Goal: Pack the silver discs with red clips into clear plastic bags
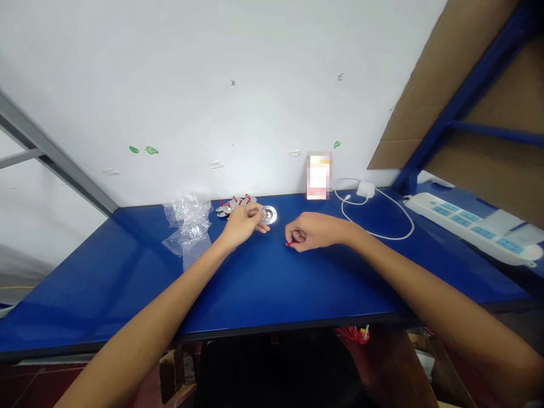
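Observation:
Between thumb and fingers, my left hand (245, 221) grips a round silver metal disc (268, 215) with a raised centre, held above the blue table. My right hand (309, 231) is closed in a pinch to the right of the disc, apart from it. A small red piece (290, 244) shows at its fingertips; most of it is hidden, so its kind is unclear. Behind my left hand lies a pile of silver discs with red hooks (235, 202), partly covered by the hand. Clear plastic bags (187, 226) lie to the left of the pile.
A phone (319, 175) with a lit, blurred screen leans on the wall. Right of it lie a white charger (366, 189) and its looped cable. A white power strip (471, 228) rests at the right of the blue table (255, 294). Cardboard boxes stand below.

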Tool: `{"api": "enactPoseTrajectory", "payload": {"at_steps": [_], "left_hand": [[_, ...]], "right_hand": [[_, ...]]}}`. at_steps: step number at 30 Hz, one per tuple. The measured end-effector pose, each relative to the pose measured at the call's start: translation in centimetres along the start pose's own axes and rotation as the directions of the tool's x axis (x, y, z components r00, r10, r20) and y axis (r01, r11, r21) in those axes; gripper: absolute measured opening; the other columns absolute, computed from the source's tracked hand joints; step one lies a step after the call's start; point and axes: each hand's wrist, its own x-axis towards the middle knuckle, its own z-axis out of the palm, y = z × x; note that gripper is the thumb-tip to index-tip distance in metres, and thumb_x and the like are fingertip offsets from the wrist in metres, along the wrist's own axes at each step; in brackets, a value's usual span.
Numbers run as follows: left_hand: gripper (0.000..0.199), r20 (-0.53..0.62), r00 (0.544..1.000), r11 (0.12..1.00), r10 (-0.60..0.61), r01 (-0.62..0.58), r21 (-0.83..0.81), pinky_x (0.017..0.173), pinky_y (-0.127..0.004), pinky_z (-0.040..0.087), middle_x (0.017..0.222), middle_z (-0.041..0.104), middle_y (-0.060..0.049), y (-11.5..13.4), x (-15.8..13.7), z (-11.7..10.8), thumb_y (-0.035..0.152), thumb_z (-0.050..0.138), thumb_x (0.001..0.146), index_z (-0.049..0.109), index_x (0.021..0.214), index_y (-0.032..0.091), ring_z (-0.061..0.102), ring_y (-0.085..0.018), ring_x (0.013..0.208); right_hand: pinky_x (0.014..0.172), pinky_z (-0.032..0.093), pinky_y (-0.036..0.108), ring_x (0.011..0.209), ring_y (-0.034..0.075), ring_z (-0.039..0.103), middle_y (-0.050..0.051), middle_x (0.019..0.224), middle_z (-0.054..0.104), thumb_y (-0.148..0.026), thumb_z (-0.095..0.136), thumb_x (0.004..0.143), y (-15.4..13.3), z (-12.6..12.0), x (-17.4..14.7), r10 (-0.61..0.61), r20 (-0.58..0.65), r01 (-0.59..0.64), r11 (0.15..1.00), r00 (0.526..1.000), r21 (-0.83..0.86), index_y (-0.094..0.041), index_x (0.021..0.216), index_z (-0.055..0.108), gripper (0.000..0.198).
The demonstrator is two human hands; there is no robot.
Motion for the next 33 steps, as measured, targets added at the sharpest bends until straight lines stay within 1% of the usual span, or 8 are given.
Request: {"api": "enactPoseTrajectory", "payload": {"at_steps": [4,10,14,18,22,27,30,33], "left_hand": [[0.024,-0.038,0.999,0.999,-0.036,0.035,-0.015,0.066,-0.029,0.067,0.081,0.081,-0.011,-0.1,0.1,-0.1,0.036,0.080,0.099,0.072,0.098,0.013,0.082,-0.023,0.071],[0.012,-0.069,0.992,0.986,-0.104,0.094,-0.137,0.078,-0.031,0.069,0.088,0.083,-0.013,0.1,0.1,0.2,0.024,0.074,0.101,0.070,0.103,0.013,0.085,-0.023,0.079],[0.011,-0.073,0.991,0.976,-0.114,0.098,-0.195,0.083,-0.032,0.070,0.093,0.084,-0.013,0.0,0.1,0.3,0.018,0.071,0.101,0.068,0.110,0.013,0.086,-0.023,0.083],[0.016,-0.057,0.993,0.981,-0.100,0.089,-0.174,0.083,-0.033,0.070,0.096,0.084,-0.013,-0.2,0.2,0.4,0.018,0.073,0.099,0.069,0.114,0.013,0.086,-0.024,0.084],[0.017,-0.043,0.995,0.984,-0.091,0.083,-0.157,0.085,-0.035,0.070,0.097,0.084,-0.013,-0.4,0.2,0.4,0.021,0.075,0.099,0.069,0.113,0.015,0.086,-0.025,0.086],[0.016,-0.034,0.998,0.984,-0.059,0.052,-0.168,0.085,-0.034,0.070,0.096,0.084,-0.011,-0.1,-0.2,0.5,0.020,0.075,0.099,0.070,0.113,0.014,0.085,-0.023,0.083],[0.016,-0.027,0.998,0.989,-0.049,0.045,-0.141,0.084,-0.034,0.070,0.095,0.083,-0.011,0.0,-0.4,0.9,0.020,0.075,0.100,0.069,0.114,0.014,0.085,-0.023,0.084],[0.016,0.000,0.999,0.989,-0.037,0.037,-0.140,0.085,-0.035,0.070,0.097,0.083,-0.011,0.0,-0.6,1.4,0.021,0.074,0.101,0.069,0.115,0.013,0.085,-0.023,0.086]], "right_hand": [[0.059,0.052,0.025,0.050,0.012,0.068,-0.005,0.070,0.077,-0.013,0.065,0.090,0.7,-0.2,-0.1,0.043,-0.040,-0.033,0.974,0.998,0.222,-0.022,0.103,0.073,0.018],[0.077,0.065,0.033,0.086,0.021,0.084,0.007,0.103,0.087,-0.025,0.070,0.094,1.3,0.2,0.3,0.042,-0.216,0.060,0.893,0.976,0.446,-0.021,0.107,0.075,0.014],[0.077,0.067,0.036,0.082,0.024,0.083,0.009,0.091,0.085,-0.038,0.080,0.091,1.5,0.7,0.9,0.158,-0.373,0.058,0.861,0.914,0.506,-0.020,0.099,0.076,0.020],[0.073,0.067,0.037,0.082,0.024,0.084,0.010,0.103,0.086,-0.037,0.075,0.096,2.1,1.0,1.3,0.200,-0.429,0.074,0.836,0.881,0.543,-0.022,0.109,0.072,0.021],[0.074,0.067,0.038,0.083,0.024,0.084,0.008,0.107,0.087,-0.035,0.074,0.098,2.5,1.2,1.5,0.203,-0.441,0.085,0.830,0.874,0.551,-0.025,0.128,0.064,0.033],[0.081,0.066,0.037,0.085,0.025,0.085,0.009,0.103,0.087,-0.038,0.078,0.095,2.1,1.6,1.7,0.211,-0.464,0.059,0.863,0.861,0.502,-0.021,0.106,0.079,0.020],[0.078,0.063,0.035,0.075,0.022,0.082,0.006,0.094,0.086,-0.039,0.080,0.095,1.9,1.8,1.8,0.183,-0.478,0.066,0.887,0.859,0.457,-0.020,0.106,0.084,0.022],[0.073,0.057,0.031,0.073,0.019,0.076,0.005,0.095,0.085,-0.036,0.079,0.098,1.9,2.2,1.9,0.090,-0.534,0.081,0.954,0.841,0.287,-0.022,0.107,0.087,0.018]]}}
